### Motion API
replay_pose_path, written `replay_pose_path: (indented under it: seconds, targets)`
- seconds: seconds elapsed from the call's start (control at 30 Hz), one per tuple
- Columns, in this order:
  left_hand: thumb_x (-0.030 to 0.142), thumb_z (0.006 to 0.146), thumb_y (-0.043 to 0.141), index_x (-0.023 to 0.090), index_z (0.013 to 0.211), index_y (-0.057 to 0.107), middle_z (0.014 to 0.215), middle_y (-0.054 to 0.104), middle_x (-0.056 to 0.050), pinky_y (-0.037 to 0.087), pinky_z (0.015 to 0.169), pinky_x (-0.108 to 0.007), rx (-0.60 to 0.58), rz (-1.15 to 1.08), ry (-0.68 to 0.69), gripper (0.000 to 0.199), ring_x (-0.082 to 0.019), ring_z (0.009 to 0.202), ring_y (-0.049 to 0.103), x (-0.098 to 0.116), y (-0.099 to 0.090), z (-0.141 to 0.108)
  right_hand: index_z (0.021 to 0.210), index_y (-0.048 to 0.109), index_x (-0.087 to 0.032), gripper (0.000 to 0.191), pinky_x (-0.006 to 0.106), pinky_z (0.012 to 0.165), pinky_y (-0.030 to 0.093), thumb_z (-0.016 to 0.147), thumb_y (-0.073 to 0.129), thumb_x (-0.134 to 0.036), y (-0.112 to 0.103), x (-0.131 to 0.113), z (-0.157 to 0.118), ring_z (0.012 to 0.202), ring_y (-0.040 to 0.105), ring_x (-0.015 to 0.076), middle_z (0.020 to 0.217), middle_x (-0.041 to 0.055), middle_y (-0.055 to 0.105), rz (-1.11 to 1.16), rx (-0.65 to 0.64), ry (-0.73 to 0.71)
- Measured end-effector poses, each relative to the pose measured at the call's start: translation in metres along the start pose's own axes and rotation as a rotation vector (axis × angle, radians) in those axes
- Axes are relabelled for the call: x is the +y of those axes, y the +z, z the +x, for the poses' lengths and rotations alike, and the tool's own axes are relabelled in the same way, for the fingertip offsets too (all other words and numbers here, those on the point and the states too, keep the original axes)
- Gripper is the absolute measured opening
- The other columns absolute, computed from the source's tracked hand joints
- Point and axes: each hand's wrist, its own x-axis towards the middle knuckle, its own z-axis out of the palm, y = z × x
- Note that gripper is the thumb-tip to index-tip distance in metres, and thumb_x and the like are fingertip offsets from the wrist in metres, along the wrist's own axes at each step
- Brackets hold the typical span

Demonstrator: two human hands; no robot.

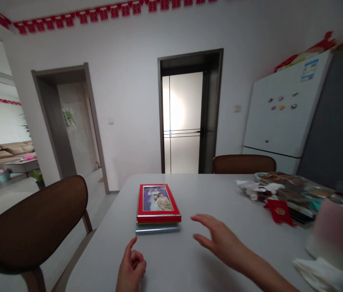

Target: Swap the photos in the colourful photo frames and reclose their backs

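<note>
Hovering beside the red picture frame (158, 202)

And here we are at the white table (95, 259), with the red picture frame lying flat on top of a small stack, a yellow-edged layer (158, 222) beneath it and a pale silver-blue board (157, 229) at the bottom, all at 12 o'clock from the person. The right hand (218, 239) sits at about 4 o'clock from the stack, fingers open, spread and slightly arched, just off the frame's corner and not touching it. The left hand (131, 267) is at 7 o'clock, fingers curled in with the index finger raised, gripping nothing. Now the handling: this looks stiff and fairly light, though a glazed front, if there is glass, would make it fragile, and those smooth layers could slide on each other. The best hold looks to be the two long side edges, fingers reaching under the stack rather than pressing on the picture. The top of the picture points to 12 o'clock, with the long axis running 12 to 6, though it's foreshortened from up here, so I can't swear to its exact line. Over at 2 o'clock, a plate of wrapped snacks (284, 182) and a red envelope (279, 211), with a blurred glass jar (338, 231) at 3 o'clock
</note>
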Motion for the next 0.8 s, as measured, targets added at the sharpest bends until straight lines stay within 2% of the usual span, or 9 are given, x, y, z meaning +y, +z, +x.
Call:
replay_pose_path:
  seconds: [0.1,0.17,0.23,0.3,0.4,0.5,0.6,0.7,0.8]
  targets:
    - [0.014,0.053,0.061,0.018,0.093,0.052,0.055,0.051,0.006,0.034,0.05,-0.021,0.008,-0.01,-0.02,0.042,-0.01,0.051,0.046,-0.004,0.001,0.002,0.117,0.045,-0.014,0.051,0.035,0.091,0.032,0.067,0.054,-0.027,0.054,-0.045,0.056,0.109,0.042,0.0235,0.121,0.0126,0.046,-0.163,-0.042,-0.101]
    - [0.013,0.047,0.065,0.017,0.081,0.056,0.054,0.053,0.005,0.035,0.051,-0.021,0.026,-0.006,-0.034,0.035,-0.011,0.051,0.049,-0.007,0.002,0.005,0.11,0.051,-0.014,0.047,0.038,0.091,0.03,0.063,0.056,-0.019,0.076,-0.062,0.078,0.108,0.041,0.0259,0.115,0.0138,0.05,-0.192,-0.049,-0.134]
    - [0.014,0.043,0.068,0.017,0.074,0.057,0.053,0.054,0.004,0.035,0.05,-0.022,0.047,-0.015,-0.055,0.034,-0.011,0.049,0.05,-0.007,0.002,0.01,0.096,0.059,-0.014,0.033,0.039,0.088,0.03,0.064,0.053,-0.013,0.087,-0.07,0.085,0.102,0.044,0.0266,0.102,0.0136,0.056,-0.208,-0.059,-0.16]
    - [0.022,0.043,0.072,0.016,0.074,0.057,0.054,0.056,0.002,0.036,0.048,-0.023,0.058,-0.048,-0.099,0.034,-0.012,0.048,0.052,-0.004,0.005,0.015,0.085,0.061,-0.014,0.023,0.038,0.085,0.03,0.066,0.049,-0.011,0.09,-0.074,0.079,0.097,0.046,0.0259,0.092,0.0125,0.058,-0.222,-0.069,-0.184]
    - [0.044,0.054,0.066,0.016,0.083,0.058,0.069,0.062,-0.005,0.041,0.053,-0.026,0.037,-0.13,-0.154,0.041,-0.017,0.06,0.059,0.006,0.018,0.017,0.084,0.061,-0.017,0.022,0.036,0.083,0.032,0.066,0.049,-0.014,0.085,-0.08,0.052,0.093,0.046,0.0235,0.091,0.0091,0.057,-0.23,-0.084,-0.216]
    - [0.051,0.066,0.054,0.019,0.093,0.057,0.09,0.063,-0.006,0.043,0.067,-0.029,0.001,-0.262,-0.084,0.041,-0.02,0.082,0.059,0.023,0.039,0.005,0.083,0.06,-0.02,0.022,0.033,0.08,0.035,0.064,0.05,-0.016,0.072,-0.089,0.019,0.088,0.048,0.0208,0.09,0.0061,0.056,-0.111,-0.102,-0.206]
    - [0.043,0.064,0.061,0.016,0.091,0.06,0.089,0.064,-0.007,0.042,0.076,-0.031,0.024,-0.32,0.043,0.038,-0.025,0.091,0.056,0.039,0.057,-0.017,0.092,0.059,-0.022,0.028,0.036,0.087,0.034,0.065,0.053,-0.023,0.052,-0.094,-0.01,0.101,0.045,0.023,0.107,0.0081,0.052,0.239,-0.071,-0.118]
    - [0.036,0.063,0.063,0.018,0.09,0.063,0.087,0.066,-0.008,0.042,0.077,-0.035,0.057,-0.092,0.145,0.033,-0.027,0.085,0.058,0.048,0.063,-0.042,0.115,0.045,-0.025,0.048,0.04,0.089,0.034,0.07,0.048,-0.042,0.03,-0.092,-0.033,0.112,0.039,0.0247,0.124,0.0084,0.042,0.723,0.016,0.126]
    - [0.032,0.061,0.065,0.027,0.094,0.064,0.097,0.065,-0.007,0.041,0.078,-0.039,-0.046,0.183,0.298,0.033,-0.031,0.087,0.057,0.045,0.063,-0.068,0.124,0.033,-0.03,0.055,0.042,0.079,0.042,0.074,0.037,-0.052,0.015,-0.089,-0.055,0.104,0.048,0.0251,0.119,0.0081,0.049,1.144,0.075,0.366]
